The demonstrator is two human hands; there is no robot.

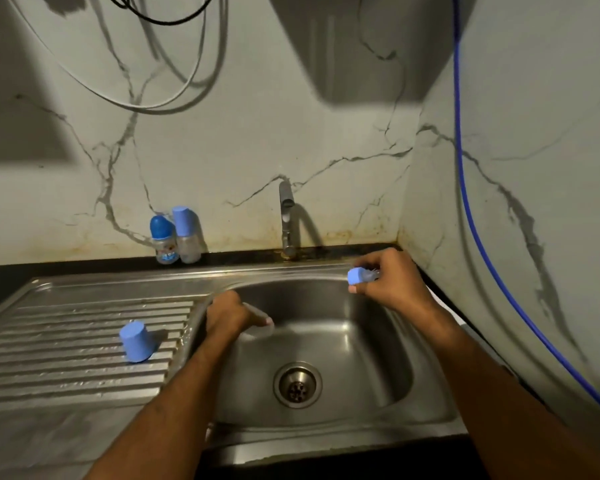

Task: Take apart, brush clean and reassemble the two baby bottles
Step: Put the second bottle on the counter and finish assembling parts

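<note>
head view: two capped baby bottles (175,239) are standing upright, touching each other, on the back ledge at about 11 o'clock from the sink basin (326,341), just left of the tap (286,220). a loose light blue cap (136,342) is lying tilted on the ribbed drainboard (66,348) at 9 o'clock. the right hand (385,282) is hovering over the basin's rim at 2 o'clock, its fingers curling round a small light blue piece with something clear behind it (361,275), probably a bottle part, though blur is hiding what exactly. the left hand (227,315) is closing round a thin pale handle (257,311) at 10 o'clock, likely the brush, its far end smearing into blur.

judging by looks, these parts are handling light and stiff, thin plastic turning slippery when wet; a hold round the clear body seems safest, and the cap is best pinched by its sides.
</note>
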